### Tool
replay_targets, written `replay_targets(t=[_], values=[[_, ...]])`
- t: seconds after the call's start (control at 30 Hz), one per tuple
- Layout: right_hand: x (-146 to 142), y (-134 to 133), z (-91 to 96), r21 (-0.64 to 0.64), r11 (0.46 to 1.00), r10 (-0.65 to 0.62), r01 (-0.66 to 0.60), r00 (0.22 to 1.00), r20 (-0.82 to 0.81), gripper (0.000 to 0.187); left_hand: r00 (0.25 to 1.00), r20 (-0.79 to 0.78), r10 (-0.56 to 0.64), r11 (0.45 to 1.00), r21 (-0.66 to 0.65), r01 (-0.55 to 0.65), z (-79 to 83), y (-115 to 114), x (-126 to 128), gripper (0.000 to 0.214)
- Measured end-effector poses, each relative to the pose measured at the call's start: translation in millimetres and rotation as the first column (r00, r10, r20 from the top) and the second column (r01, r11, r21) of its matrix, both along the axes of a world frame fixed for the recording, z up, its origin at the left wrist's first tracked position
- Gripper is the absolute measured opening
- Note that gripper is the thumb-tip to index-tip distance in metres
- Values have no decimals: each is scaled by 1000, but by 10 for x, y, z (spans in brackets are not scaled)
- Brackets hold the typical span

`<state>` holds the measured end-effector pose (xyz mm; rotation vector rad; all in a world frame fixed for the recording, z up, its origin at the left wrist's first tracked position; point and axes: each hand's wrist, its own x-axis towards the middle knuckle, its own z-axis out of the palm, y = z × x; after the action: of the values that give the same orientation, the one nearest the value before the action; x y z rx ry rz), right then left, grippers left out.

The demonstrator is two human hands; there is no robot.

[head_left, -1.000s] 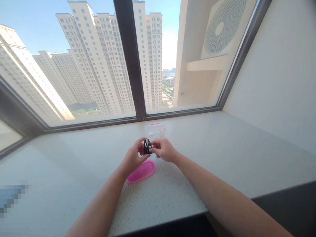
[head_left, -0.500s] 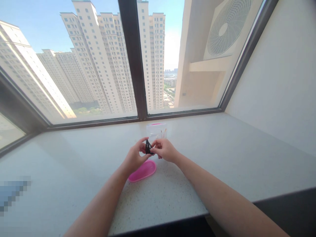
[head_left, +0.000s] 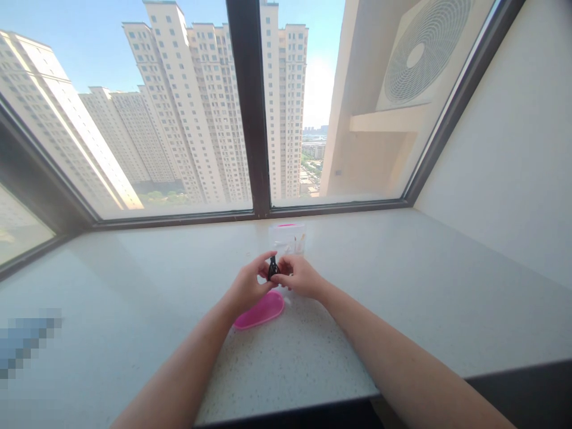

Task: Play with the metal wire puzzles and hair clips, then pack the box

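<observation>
Between my two hands is a small black looped item (head_left: 273,269), like a coiled cord, its exact kind too small to make out. My left hand (head_left: 251,282) grips it from the left, with the index finger at its top and the thumb at its lower end. From the right, my right hand (head_left: 300,276) pinches its lower part, fingers curled. Under the left hand lies a shallow pink oval tray (head_left: 260,311), partly hidden by that hand. Just beyond the hands is a clear zip bag (head_left: 286,237) with a pink strip at its top.
A pale speckled counter (head_left: 295,363) carries these things, its dark front edge running below my forearms. At the back stands a dark-framed window (head_left: 261,119) with tall buildings outside. A white wall (head_left: 504,179) rises at the right. Something bluish and pixelated (head_left: 27,339) lies far left.
The black item has turned in my fingers and now looks narrower and more upright. My right hand has closed in nearer its lower end. The view has shifted slightly.
</observation>
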<state>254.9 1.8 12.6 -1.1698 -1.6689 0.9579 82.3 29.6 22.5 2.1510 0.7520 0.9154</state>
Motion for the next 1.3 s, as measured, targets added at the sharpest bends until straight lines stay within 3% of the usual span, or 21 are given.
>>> replay_targets(t=[0.1, 0.27, 0.4, 0.97, 1.3], values=[[-8, 9, -3, 23, 1000, -16, 17, 1000, -24, 23, 1000, -2, 16, 1000, 12, -16, 13, -11, 5, 59], [-25, 25, -11, -108, 994, -6, -21, 971, -240, 28, 998, 7, 60, 998, 33, -60, 51, -35, 13, 59], [-32, 22, 7, -137, 991, -32, -13, 946, -323, 29, 995, 31, 93, 995, 45, -94, 50, -46, 22, 60], [-8, 5, 51, -225, 972, -30, -60, 927, -374, 28, 996, -20, 83, 995, 61, -82, 23, -52, 35, 54], [-15, 22, 12, -205, 972, 7, -118, 881, -472, 32, 993, -27, 111, 993, 51, -110, 42, -48, 19, 59]])
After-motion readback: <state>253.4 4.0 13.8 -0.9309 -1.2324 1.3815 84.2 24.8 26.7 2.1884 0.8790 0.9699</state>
